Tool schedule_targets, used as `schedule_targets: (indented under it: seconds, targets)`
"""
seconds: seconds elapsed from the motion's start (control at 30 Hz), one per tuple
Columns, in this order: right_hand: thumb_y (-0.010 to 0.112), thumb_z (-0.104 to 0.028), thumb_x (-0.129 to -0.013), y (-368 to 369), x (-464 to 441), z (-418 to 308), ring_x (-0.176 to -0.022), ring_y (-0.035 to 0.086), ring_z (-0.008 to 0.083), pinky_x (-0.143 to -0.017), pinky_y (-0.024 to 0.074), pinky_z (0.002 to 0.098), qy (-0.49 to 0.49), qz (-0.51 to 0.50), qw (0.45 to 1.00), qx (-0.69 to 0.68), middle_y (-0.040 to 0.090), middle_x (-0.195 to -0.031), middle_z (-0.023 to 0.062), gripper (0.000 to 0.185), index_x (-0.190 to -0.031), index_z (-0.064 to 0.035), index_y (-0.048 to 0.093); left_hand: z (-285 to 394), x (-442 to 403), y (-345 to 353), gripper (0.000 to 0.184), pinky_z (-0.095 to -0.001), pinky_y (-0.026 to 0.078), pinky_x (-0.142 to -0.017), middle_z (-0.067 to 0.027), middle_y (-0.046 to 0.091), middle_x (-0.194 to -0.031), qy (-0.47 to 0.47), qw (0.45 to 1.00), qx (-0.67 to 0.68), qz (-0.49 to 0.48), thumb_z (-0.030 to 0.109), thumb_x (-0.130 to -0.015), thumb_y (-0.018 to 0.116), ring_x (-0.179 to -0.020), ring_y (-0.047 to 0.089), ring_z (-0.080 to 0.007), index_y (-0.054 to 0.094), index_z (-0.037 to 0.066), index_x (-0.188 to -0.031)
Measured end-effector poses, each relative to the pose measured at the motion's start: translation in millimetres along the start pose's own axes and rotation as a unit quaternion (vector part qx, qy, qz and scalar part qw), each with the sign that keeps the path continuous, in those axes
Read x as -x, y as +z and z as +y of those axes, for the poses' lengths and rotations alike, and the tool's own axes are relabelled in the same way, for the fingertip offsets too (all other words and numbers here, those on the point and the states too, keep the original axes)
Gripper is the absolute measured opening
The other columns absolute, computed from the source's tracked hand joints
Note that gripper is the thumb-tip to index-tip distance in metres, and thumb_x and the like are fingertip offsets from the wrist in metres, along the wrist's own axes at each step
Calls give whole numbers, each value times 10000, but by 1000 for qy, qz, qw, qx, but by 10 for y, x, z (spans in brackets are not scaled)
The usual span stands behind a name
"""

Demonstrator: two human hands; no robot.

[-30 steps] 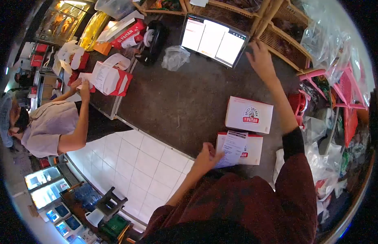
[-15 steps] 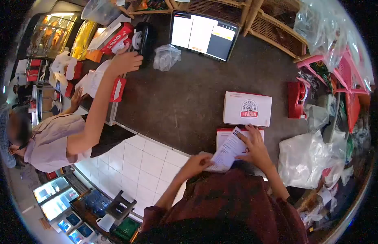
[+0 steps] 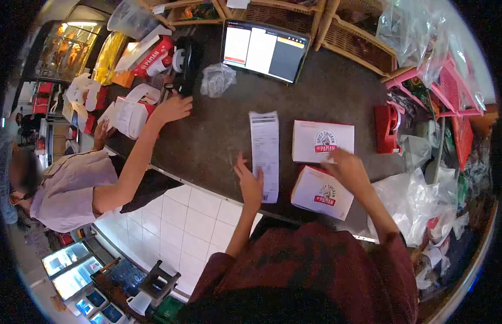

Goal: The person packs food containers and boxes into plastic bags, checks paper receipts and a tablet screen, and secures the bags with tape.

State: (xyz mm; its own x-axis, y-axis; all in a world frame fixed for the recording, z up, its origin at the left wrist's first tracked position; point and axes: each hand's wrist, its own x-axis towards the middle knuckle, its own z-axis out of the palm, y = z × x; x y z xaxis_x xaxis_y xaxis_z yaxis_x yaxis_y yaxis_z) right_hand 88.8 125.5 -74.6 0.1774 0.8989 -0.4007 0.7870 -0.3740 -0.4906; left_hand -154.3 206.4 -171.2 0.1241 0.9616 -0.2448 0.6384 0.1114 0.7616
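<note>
A long printed receipt [image 3: 265, 156] lies flat on the dark table, left of two white boxes with red "Si Paman" print. My left hand [image 3: 250, 183] rests at the receipt's lower left edge, fingers spread. The upper box [image 3: 305, 140] sits square to me, while the lower box [image 3: 310, 189] is turned slightly askew below it. Over the gap between the boxes is my right hand [image 3: 349, 171], its fingers bent together against the box edges. Whether anything is between those fingertips is hidden.
A tablet [image 3: 264, 51] stands at the back beside a crumpled plastic bag [image 3: 218, 80]. On the right are a red tape dispenser [image 3: 387, 129] and plastic bags [image 3: 405, 200]. At left a co-worker's arm [image 3: 135, 156] reaches over the table near a printed paper strip [image 3: 131, 116].
The receipt went from my hands over the lower box to flat on the table at left. My left hand shifted up, my right hand up and right. The lower box turned.
</note>
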Motion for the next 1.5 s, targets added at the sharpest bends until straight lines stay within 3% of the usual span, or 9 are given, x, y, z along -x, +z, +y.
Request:
schedule_targets:
  seconds: [0.13, 0.2, 0.43, 0.53, 0.6, 0.93, 1.13, 1.33, 1.5]
  targets:
    - [607, -195, -792, -28, -1060, 65, -1151, 395, 355, -916, 383, 435, -191, 236, 949, 81, 436, -1198, 180, 233, -914, -13, 528, -83, 62, -2, 616, -437, 329, -969, -192, 341, -1228, 66, 994, -80, 32, 66, -774, 601, -1126, 398, -371, 287, 47, -1303]
    - [574, -310, -802, -42, -1596, 25, -1278, 231, 342, -1017, 239, 522, -214, 297, 909, 197, 388, -1280, 189, 338, -968, -16, 555, -180, 50, -18, 521, -450, 294, -984, -197, 344, -1223, 164, 978, -119, 52, 69, -775, 592, -1154, 357, -374, 373, 39, -1246]
    - [524, -454, -799, 236, -2110, -18, -1288, 231, 327, -1018, 193, 569, -195, 227, 881, 366, 411, -1266, 175, 488, -1051, -37, 493, -142, 199, -237, 366, -456, 319, -930, -181, 377, -1193, 196, 973, -124, -9, 49, -812, 531, -1104, 369, -367, 446, 29, -1168]
    - [513, -403, -833, 227, -1683, 17, -1303, 200, 345, -1048, 174, 509, -218, 114, 941, 233, 418, -1260, 188, 431, -1038, -25, 480, -185, 327, -291, 351, -443, 328, -925, -180, 388, -1178, 174, 977, -115, -31, 40, -812, 524, -1105, 370, -358, 452, 26, -1155]
    - [565, -405, -796, -63, -1293, -60, -1292, 224, 347, -1056, 176, 486, -76, -19, 996, -49, 407, -1257, 190, 481, -1103, -49, 460, -224, 403, -277, 344, -430, 339, -920, -174, 410, -1154, 169, 981, -89, -43, 30, -807, 526, -1092, 387, -351, 460, 28, -1145]
    - [692, -385, -671, 463, -164, 320, -1310, 198, 328, -1080, 110, 471, -106, 168, 977, 83, 249, -1394, 156, 786, -1327, -130, 344, 330, 572, 126, 426, -492, 235, -1022, -129, 401, -1244, 374, 906, -84, -180, 150, -800, 574, -1250, 283, -370, 440, 55, -1193]
    - [574, -198, -808, 228, -1126, 230, -1140, 405, 310, -908, 375, 452, -190, 271, 937, 109, 409, -1270, 115, 286, -1045, -50, 509, 551, 626, 482, 650, -619, 117, -1011, -87, 241, -1421, 465, 823, -197, -259, 532, -782, 521, -1319, 118, -392, 377, 200, -1323]
    - [558, -243, -811, -105, -2330, 146, -1045, 457, 255, -813, 443, 440, -221, 151, 929, 256, 452, -1217, 77, 334, -1078, -46, 524, 413, 655, 600, 716, -629, 120, -1004, -64, 205, -1442, 427, 850, -195, -238, 618, -741, 503, -1318, 112, -404, 368, 236, -1331]
    - [538, -71, -775, -490, -2620, 217, -1011, 473, 236, -826, 448, 490, -198, 283, 898, 272, 427, -1252, 28, 293, -1065, -101, 510, 403, 754, 622, 673, -609, 165, -1001, -59, 243, -1428, 383, 887, -176, -190, 588, -766, 495, -1312, 164, -380, 391, 221, -1321]
